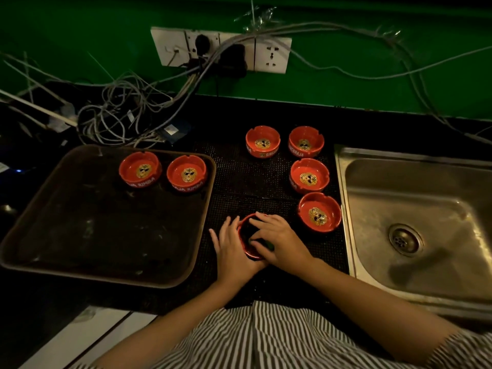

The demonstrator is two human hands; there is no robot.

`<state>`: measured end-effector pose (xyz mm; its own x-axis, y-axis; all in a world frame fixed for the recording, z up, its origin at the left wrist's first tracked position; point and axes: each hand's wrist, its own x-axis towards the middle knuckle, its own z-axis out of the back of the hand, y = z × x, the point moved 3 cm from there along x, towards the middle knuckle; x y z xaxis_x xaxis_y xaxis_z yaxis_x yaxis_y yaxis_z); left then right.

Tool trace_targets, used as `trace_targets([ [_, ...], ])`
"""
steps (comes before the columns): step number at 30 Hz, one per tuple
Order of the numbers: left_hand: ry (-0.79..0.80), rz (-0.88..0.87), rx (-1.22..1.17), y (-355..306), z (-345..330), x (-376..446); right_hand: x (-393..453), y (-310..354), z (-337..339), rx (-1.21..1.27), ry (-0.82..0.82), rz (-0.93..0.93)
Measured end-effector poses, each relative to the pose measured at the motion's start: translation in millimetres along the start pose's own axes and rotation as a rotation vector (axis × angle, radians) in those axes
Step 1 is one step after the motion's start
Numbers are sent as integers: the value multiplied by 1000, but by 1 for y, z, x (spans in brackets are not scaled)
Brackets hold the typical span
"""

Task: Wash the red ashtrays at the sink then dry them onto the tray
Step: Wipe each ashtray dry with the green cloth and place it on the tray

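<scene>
Steadying an ashtray (246, 230), left grip (231, 251) open beside its rim, right grip (277, 242) pressing inside.

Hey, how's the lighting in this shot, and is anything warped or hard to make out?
Head view: dim overall, with a warm sheen on the sink; wide-angle bending curves the tray edges and the wall; the ashtray under the right hand and beside the left hand is shadowed inside, so its contents are unclear.
</scene>
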<state>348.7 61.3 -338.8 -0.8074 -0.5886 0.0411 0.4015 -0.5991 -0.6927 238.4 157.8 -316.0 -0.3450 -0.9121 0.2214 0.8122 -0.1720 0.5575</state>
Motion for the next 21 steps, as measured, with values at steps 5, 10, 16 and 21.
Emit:
trace_targets([
  [5, 43, -125, -25, 9, 8, 23, -2, 6, -4, -174, 63, -88],
  [10, 246, -257, -40, 20, 15, 48, 5, 9, -6, -313, 201, 93],
  [16, 132, -157, -8, 9, 4, 19, 9, 3, -5, -365, 103, 92],
  [21, -73, 14, 32, 0, -12, 3, 6, 25, -18, -360, -146, -229],
])
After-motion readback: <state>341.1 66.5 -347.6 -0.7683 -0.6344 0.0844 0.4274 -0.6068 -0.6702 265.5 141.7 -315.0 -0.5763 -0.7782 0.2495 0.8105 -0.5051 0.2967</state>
